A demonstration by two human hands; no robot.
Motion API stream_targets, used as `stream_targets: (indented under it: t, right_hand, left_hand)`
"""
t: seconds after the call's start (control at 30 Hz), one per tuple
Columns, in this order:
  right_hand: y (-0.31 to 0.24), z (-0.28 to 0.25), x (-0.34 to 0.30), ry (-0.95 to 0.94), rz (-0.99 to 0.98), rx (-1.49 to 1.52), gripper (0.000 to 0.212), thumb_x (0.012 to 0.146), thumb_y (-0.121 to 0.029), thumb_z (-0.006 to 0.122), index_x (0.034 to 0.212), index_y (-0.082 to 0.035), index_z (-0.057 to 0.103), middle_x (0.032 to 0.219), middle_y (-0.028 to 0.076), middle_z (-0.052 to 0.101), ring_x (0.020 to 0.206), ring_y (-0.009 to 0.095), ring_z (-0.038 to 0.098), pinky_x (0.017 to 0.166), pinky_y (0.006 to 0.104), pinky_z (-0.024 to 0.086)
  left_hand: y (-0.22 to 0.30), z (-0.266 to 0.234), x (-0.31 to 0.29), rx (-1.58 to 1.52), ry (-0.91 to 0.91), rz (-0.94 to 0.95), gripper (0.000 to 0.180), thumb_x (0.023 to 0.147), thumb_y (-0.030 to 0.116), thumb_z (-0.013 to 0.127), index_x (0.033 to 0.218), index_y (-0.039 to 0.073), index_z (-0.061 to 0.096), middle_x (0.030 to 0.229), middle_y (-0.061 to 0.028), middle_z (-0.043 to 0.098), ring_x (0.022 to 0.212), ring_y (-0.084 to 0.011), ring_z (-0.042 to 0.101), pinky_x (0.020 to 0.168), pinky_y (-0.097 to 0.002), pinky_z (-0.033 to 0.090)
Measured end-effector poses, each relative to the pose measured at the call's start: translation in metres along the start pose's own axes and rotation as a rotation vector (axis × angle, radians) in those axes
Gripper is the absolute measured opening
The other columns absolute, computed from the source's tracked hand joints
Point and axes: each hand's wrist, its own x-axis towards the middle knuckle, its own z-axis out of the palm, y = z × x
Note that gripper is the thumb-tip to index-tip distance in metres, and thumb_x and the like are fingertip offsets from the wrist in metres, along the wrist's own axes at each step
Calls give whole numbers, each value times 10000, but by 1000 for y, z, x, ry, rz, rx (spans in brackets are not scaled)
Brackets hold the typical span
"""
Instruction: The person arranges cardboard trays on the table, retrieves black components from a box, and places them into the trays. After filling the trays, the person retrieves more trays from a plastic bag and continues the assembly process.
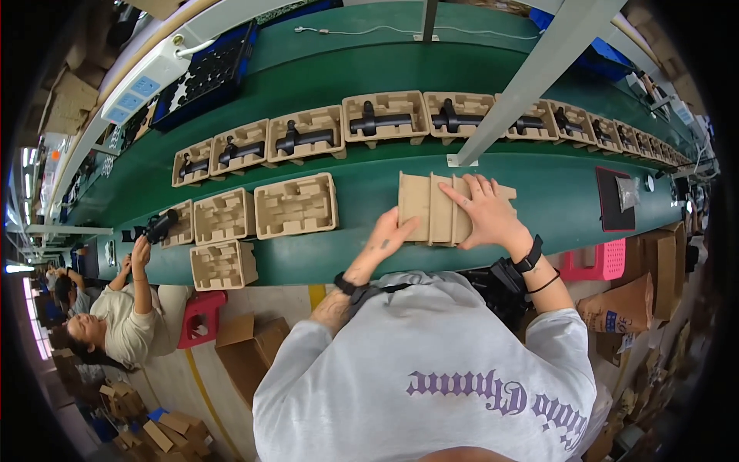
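Observation:
A stack of nested tan moulded-pulp trays (416, 202) lies on the green bench in front of me, their ribbed rims running across. My left hand (391, 235) grips the stack's near left corner, thumb on top and the other fingers mostly hidden. Across the right part of the same stack rests my right hand (493, 212), palm down with the fingers stretched and apart. Just to the left are two empty pulp trays, a larger-looking one (296, 206) and another beside it (224, 215). A further tray (223, 266) sits at the bench's near edge.
Along the back runs a row of trays (385, 117) holding black tube-shaped devices. A grey metal post (531, 77) rises behind my right hand. At left, a co-worker (131, 319) holds a black device (160, 227) over a tray. A dark mat (616, 199) lies at right.

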Motion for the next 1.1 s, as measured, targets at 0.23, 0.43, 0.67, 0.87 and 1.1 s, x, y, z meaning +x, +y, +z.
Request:
stream_targets:
  t: [0.23, 0.43, 0.67, 0.87, 1.1]
  right_hand:
    - [23, -4, -24, -51, 48, 104, 1104, 410, -318, 803, 1393, -279, 303, 1280, 238, 353, 1189, 436, 345, 1013, 534, 273]
    - [-4, 1, 6, 24, 22, 77, 1089, 404, -360, 801, 1379, -222, 336, 1284, 218, 343, 1205, 431, 313, 1016, 526, 263]
    - [-41, 5, 60, 95, -41, 153, 1021, 472, -390, 806, 1366, -191, 355, 1376, 175, 293, 1294, 405, 237, 1051, 554, 207]
    - [-105, 4, 67, 178, -433, 517, 650, 713, -217, 693, 1301, -116, 431, 1235, 148, 478, 1182, 344, 414, 983, 446, 351]
    - [-196, 144, 128, -810, 244, 1645, 607, 825, -395, 612, 1285, -57, 404, 1033, 115, 608, 874, 202, 609, 712, 330, 500]
  left_hand:
    - [49, -45, -75, 162, -57, -224, 264, 883, 109, 550, 1109, -27, 551, 922, -19, 630, 776, -65, 560, 681, -229, 471]
    - [91, -70, -148, 415, 134, -283, 185, 851, 128, 565, 976, -6, 590, 703, -28, 611, 582, -74, 482, 533, -267, 423]
    - [90, -98, -173, -124, 164, -429, 284, 842, 43, 533, 1117, -28, 540, 1003, -23, 611, 858, -75, 542, 755, -237, 451]
    - [100, -145, -236, 261, 164, -470, 317, 800, 121, 577, 1084, -17, 553, 772, -37, 599, 670, -111, 537, 599, -284, 443]
    - [-5, -138, -229, 1110, 452, -415, 205, 739, 176, 574, 817, -12, 548, 728, -215, 610, 668, -363, 595, 596, -453, 464]
